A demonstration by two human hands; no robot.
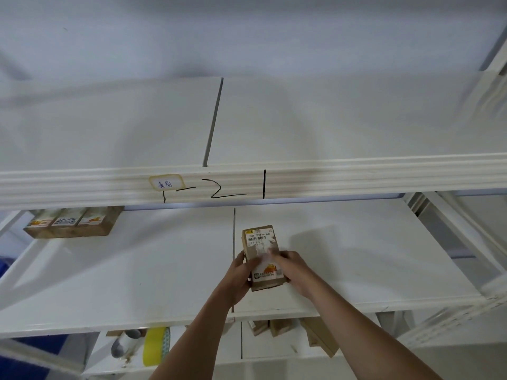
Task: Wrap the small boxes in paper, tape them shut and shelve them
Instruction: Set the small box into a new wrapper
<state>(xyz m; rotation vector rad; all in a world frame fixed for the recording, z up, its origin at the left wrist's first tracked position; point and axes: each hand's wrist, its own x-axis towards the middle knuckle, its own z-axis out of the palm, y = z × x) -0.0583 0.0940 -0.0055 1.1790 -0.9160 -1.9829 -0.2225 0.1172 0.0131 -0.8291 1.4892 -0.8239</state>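
Note:
A small brown paper-wrapped box (260, 244) with a white shipping label and an orange sticker lies on the white middle shelf (137, 270), near its centre seam. My left hand (242, 272) grips its left side, thumb across the top. My right hand (288, 266) holds its right side, fingers curled over the label. Three more wrapped boxes (72, 223) stand in a row at the shelf's back left.
The upper shelf (329, 119) has a front rail (356, 178) with a handwritten label and black marks. On the lowest shelf lie a yellow tape roll (155, 346), a grey-capped tube (123, 344) and several brown boxes (315, 335). A blue bin (5, 270) sits far left.

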